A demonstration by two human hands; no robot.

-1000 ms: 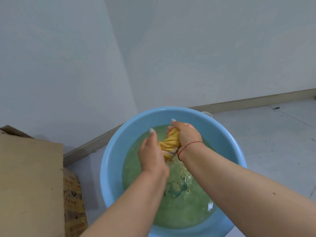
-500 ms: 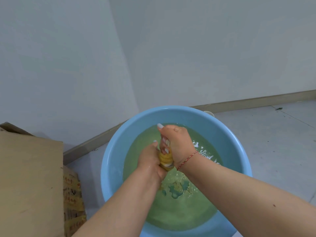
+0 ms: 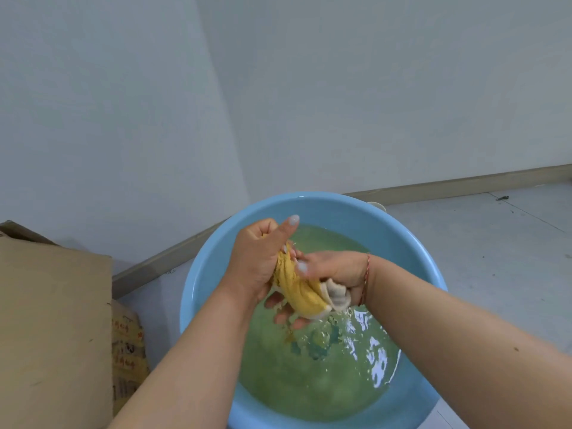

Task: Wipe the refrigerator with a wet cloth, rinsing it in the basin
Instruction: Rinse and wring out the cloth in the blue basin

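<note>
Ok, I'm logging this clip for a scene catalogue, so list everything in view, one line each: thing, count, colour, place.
basin: one, light blue, on the floor in the corner, under the hands
water: greenish, cloudy, filling the basin's lower part
cloth: one, yellow with a pale edge, twisted, held above the water
cardboard box: one, brown, at the left edge
printed carton: one, yellow with red print, beside the box
baseboard: tan, along both walls
walls: two, pale grey, meeting behind the basin
floor: grey
string bracelet: one, red, right wrist
left hand: grips the cloth's upper end
right hand: grips its lower end
</note>
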